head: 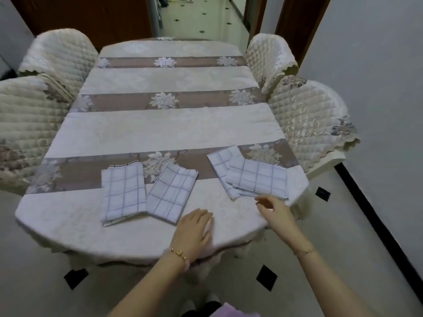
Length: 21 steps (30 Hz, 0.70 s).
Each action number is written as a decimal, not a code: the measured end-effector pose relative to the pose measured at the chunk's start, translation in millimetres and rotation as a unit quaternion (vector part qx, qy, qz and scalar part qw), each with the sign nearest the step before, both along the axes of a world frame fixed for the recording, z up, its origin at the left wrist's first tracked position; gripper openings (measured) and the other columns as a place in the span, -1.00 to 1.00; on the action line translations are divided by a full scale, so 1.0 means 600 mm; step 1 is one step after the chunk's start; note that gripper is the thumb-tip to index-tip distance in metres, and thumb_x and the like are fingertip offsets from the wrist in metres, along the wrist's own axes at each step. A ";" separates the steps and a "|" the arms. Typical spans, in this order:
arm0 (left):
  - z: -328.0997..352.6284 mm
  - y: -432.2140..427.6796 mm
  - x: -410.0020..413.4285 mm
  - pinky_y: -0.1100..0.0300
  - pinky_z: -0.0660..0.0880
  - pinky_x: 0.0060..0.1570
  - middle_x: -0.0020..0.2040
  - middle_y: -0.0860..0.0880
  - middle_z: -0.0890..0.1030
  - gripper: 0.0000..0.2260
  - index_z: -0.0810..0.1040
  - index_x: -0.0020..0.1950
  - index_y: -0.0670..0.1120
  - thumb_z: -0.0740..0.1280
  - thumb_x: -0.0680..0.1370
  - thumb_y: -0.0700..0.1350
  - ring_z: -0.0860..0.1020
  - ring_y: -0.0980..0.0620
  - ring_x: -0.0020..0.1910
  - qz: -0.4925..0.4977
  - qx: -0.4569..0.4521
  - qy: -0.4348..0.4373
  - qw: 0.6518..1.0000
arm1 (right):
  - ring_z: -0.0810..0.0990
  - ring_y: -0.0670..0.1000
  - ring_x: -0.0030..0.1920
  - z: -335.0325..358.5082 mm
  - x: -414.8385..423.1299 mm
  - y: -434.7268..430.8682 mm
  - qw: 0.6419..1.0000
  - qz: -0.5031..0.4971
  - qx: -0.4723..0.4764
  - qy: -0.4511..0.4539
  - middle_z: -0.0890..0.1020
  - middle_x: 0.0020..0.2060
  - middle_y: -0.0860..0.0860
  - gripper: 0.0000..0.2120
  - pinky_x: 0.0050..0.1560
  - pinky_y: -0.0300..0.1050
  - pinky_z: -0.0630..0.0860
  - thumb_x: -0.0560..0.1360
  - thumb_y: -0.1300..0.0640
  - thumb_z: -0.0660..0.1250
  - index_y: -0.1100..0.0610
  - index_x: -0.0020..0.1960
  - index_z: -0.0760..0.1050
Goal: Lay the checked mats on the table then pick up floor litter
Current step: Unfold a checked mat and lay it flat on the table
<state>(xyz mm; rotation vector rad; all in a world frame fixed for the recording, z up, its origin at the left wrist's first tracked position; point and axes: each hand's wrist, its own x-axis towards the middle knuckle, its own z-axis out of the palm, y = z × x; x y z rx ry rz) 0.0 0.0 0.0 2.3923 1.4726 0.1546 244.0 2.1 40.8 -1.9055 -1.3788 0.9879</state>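
Observation:
Several folded white mats with blue checks lie near the front edge of the cloth-covered table point(160, 131). One mat point(123, 193) lies at the left, a second point(170, 193) slants beside it and touches it. At the right, a mat point(257, 178) lies on top of another point(223, 162). My left hand point(194, 227) rests flat on the tablecloth, just right of the slanted mat, holding nothing. My right hand point(274, 210) hovers with fingers spread just below the front edge of the right-hand pile, not gripping it.
Quilted cream chairs stand on both sides, two at the left point(27, 124) point(59, 53) and two at the right point(313, 120) point(270, 58). The floor point(343, 236) is pale tile with small black diamonds. A hallway point(201, 17) opens beyond the table's far end.

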 end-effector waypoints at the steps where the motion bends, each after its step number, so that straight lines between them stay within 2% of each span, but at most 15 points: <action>1: -0.011 0.003 0.006 0.12 0.59 -0.01 0.06 0.03 0.66 -0.60 0.60 0.09 0.00 0.13 0.37 0.04 0.64 0.00 0.04 0.004 -0.004 0.035 0.999 | 0.58 -0.01 0.03 -0.002 0.010 0.014 0.999 -0.007 0.010 -0.032 0.64 -0.01 0.01 -0.81 0.08 -0.17 0.47 0.49 0.24 0.28 0.13 0.07 0.56; 4: -0.017 -0.003 0.014 0.06 0.58 0.03 0.12 0.03 0.65 -0.58 0.61 0.12 0.03 0.13 0.37 0.07 0.63 0.00 0.09 0.007 0.002 0.074 0.997 | 0.53 0.05 0.16 0.000 0.033 0.051 0.991 0.017 0.026 -0.132 0.59 0.12 0.06 -0.71 0.18 -0.11 0.42 0.47 0.22 0.31 0.14 0.19 0.52; 6: -0.024 -0.006 0.016 0.08 0.49 0.17 0.16 0.02 0.64 -0.58 0.60 0.14 0.03 0.13 0.39 0.09 0.62 -0.01 0.13 0.010 0.016 0.092 0.996 | 0.47 0.09 0.24 -0.013 0.047 0.068 0.979 0.052 0.029 -0.193 0.55 0.19 0.07 -0.62 0.25 -0.10 0.36 0.46 0.18 0.34 0.13 0.27 0.48; 7: -0.029 -0.006 0.015 0.04 0.38 0.23 0.17 0.01 0.63 -0.57 0.60 0.15 0.03 0.13 0.40 0.09 0.61 -0.02 0.14 0.014 0.020 0.098 0.995 | 0.43 0.10 0.27 -0.020 0.053 0.073 0.975 0.065 0.026 -0.211 0.53 0.22 0.06 -0.58 0.28 -0.09 0.34 0.45 0.16 0.35 0.12 0.30 0.45; 9: -0.026 -0.006 0.014 0.07 0.25 0.21 0.18 0.00 0.62 -0.57 0.58 0.17 0.02 0.13 0.40 0.10 0.60 -0.02 0.16 0.016 0.012 0.104 0.994 | 0.38 0.11 0.33 -0.032 0.059 0.083 0.966 0.095 0.018 -0.241 0.48 0.29 0.05 -0.53 0.34 -0.09 0.30 0.44 0.14 0.35 0.12 0.34 0.41; 12: -0.024 -0.005 0.013 0.09 0.23 0.21 0.19 0.02 0.62 -0.57 0.57 0.19 0.03 0.13 0.40 0.10 0.60 -0.01 0.17 0.016 -0.007 0.107 0.994 | 0.31 0.08 0.40 -0.045 0.060 0.091 0.949 0.138 0.006 -0.282 0.39 0.38 0.05 -0.50 0.40 -0.07 0.25 0.47 0.09 0.31 0.13 0.39 0.37; 14: -0.021 -0.006 0.013 0.09 0.22 0.22 0.21 0.02 0.61 -0.57 0.54 0.20 0.04 0.13 0.41 0.10 0.59 -0.01 0.18 0.020 -0.018 0.102 0.994 | 0.34 0.07 0.39 -0.049 0.060 0.095 0.943 0.146 0.015 -0.298 0.41 0.38 0.05 -0.53 0.38 -0.07 0.28 0.48 0.08 0.30 0.13 0.38 0.38; 16: -0.021 -0.007 0.013 0.08 0.22 0.22 0.21 0.02 0.61 -0.58 0.51 0.21 0.04 0.13 0.41 0.10 0.59 -0.01 0.18 0.019 -0.017 0.090 0.996 | 0.44 0.11 0.29 -0.053 0.062 0.098 0.934 0.149 0.037 -0.323 0.51 0.28 0.06 -0.61 0.23 -0.03 0.41 0.48 0.09 0.31 0.15 0.29 0.47; 18: -0.019 -0.008 0.015 0.09 0.23 0.22 0.21 0.03 0.61 -0.58 0.53 0.20 0.05 0.13 0.41 0.10 0.59 0.00 0.17 0.011 -0.024 0.100 0.995 | 0.55 0.16 0.10 -0.058 0.062 0.099 0.922 0.149 0.064 -0.352 0.61 0.08 0.08 -0.75 -0.07 -0.03 0.49 0.45 0.12 0.33 0.17 0.10 0.55; 20: -0.021 -0.008 0.015 0.08 0.28 0.25 0.21 0.03 0.61 -0.58 0.54 0.20 0.05 0.13 0.41 0.10 0.59 0.00 0.18 0.004 -0.022 0.103 0.994 | 0.58 0.18 -0.08 -0.062 0.064 0.097 0.913 0.137 0.093 -0.372 0.63 -0.11 0.08 -0.89 -0.32 -0.09 0.37 0.44 0.15 0.34 0.18 -0.08 0.56; 21: -0.020 -0.008 0.015 0.07 0.36 0.26 0.21 0.04 0.61 -0.58 0.54 0.19 0.06 0.12 0.41 0.10 0.59 0.01 0.18 0.004 -0.028 0.104 0.994 | 0.57 0.17 -0.11 -0.062 0.066 0.097 0.913 0.127 0.097 -0.375 0.62 -0.15 0.08 -0.90 -0.35 -0.12 0.32 0.46 0.15 0.32 0.18 -0.13 0.55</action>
